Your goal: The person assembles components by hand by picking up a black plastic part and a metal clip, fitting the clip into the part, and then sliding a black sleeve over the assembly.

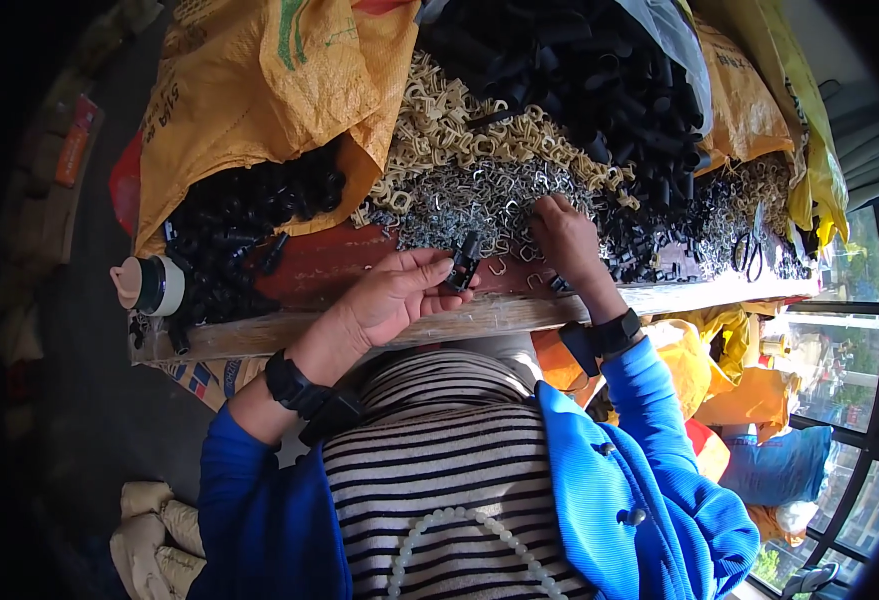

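My left hand [394, 295] is closed around a small black plastic part [463, 262], held upright between thumb and fingers above the table's front edge. My right hand [565, 238] reaches into a heap of small silver metal clips [459, 205], its fingertips bunched together at the heap's right side. Whatever those fingertips pinch is too small to make out. A few loose U-shaped clips [499, 267] lie between the two hands. Behind the silver heap spreads a pile of beige plastic pieces [449, 110].
Black tubes [599, 90] fill the back. On the left, an orange woven sack [269, 90] spills black round parts [224, 240] near a white-rimmed container [149, 285]. Small black pieces [649, 265] lie right of my right hand. The wooden table edge [439, 322] runs before me.
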`<state>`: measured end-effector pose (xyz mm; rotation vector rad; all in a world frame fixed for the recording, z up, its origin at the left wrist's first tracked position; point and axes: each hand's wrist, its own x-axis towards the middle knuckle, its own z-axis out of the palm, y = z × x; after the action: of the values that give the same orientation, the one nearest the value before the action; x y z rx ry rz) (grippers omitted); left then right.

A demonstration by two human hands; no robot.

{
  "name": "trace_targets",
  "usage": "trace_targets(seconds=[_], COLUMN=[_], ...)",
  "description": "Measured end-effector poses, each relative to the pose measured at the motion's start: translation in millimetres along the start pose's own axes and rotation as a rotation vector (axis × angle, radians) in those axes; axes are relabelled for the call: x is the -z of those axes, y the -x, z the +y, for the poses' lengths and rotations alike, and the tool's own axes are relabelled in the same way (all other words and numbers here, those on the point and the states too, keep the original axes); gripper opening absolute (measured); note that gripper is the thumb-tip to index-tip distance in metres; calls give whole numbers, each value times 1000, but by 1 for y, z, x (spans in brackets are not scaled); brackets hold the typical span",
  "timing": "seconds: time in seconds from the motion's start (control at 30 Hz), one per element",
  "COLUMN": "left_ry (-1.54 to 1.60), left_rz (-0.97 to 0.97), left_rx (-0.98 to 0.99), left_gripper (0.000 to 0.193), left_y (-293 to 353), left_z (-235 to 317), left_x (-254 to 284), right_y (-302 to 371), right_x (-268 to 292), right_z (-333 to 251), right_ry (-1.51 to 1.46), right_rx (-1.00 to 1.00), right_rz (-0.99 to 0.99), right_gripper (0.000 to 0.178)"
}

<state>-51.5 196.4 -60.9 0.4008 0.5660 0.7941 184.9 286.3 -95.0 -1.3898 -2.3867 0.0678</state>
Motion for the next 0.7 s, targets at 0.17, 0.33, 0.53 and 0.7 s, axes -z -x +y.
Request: trace_targets(seconds=[0.17, 0.33, 0.53, 0.7], left_ry=[10, 38, 50, 55], left_rz=[68, 112, 113, 126], left_rx=[-39, -57, -74, -83], left_gripper=[22, 20, 20, 19], left_y=[1, 1, 0, 0], left_z=[1, 0, 2, 2], left_x=[0, 1, 3, 3], right_y=[-4, -2, -4, -4], right_x=[17, 10, 9, 11], right_z=[4, 15, 13, 9], right_ry=[-442, -887, -1186, -1456], right_rx=[-235, -369, -461, -574], right_rz=[-75, -55, 71, 8], right_gripper=[12, 9, 8, 6])
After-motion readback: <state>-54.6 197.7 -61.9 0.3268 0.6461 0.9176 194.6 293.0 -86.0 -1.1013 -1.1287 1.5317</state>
